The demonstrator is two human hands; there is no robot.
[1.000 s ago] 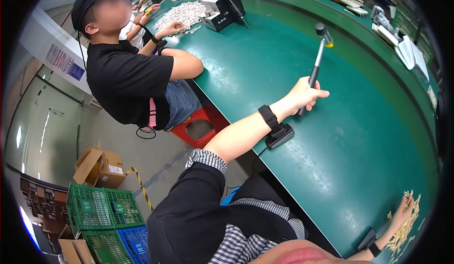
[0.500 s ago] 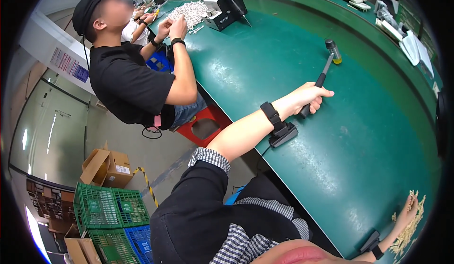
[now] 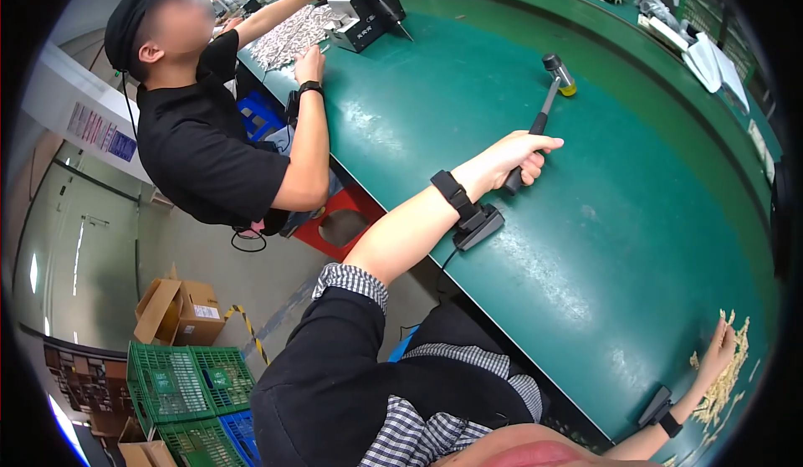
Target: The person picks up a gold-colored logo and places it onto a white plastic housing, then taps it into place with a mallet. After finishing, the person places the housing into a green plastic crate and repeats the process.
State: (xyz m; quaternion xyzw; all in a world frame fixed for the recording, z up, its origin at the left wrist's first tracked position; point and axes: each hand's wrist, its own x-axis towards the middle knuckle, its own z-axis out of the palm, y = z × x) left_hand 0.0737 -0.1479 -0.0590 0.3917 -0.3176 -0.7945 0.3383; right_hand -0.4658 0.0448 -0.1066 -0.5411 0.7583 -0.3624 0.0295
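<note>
My left hand [image 3: 520,160] is closed round the black grip of a mallet [image 3: 549,104]. The mallet's head has one black face and one yellow face, and it lies low over the green table, away from me. At the lower right, my right hand [image 3: 716,351] reaches to a pile of small pale yellow strips [image 3: 726,387]. Its fingers stretch out, slightly apart, among the strips at the pile's edge. Whether a strip lies between the fingertips is too small to make out. Both wrists carry black straps with a small black box.
The green table [image 3: 535,300] runs diagonally past me. At its far left a co-worker [image 3: 209,132] sits by a heap of whitish pieces [image 3: 288,38] and a black device [image 3: 361,22]. Green crates [image 3: 171,383], a blue crate [image 3: 242,433] and a carton [image 3: 180,310] stand on the floor.
The view has shifted slightly, and my hands keep nearly the same places on the table. The co-worker's hands have parted; one arm now stretches toward the black device.
</note>
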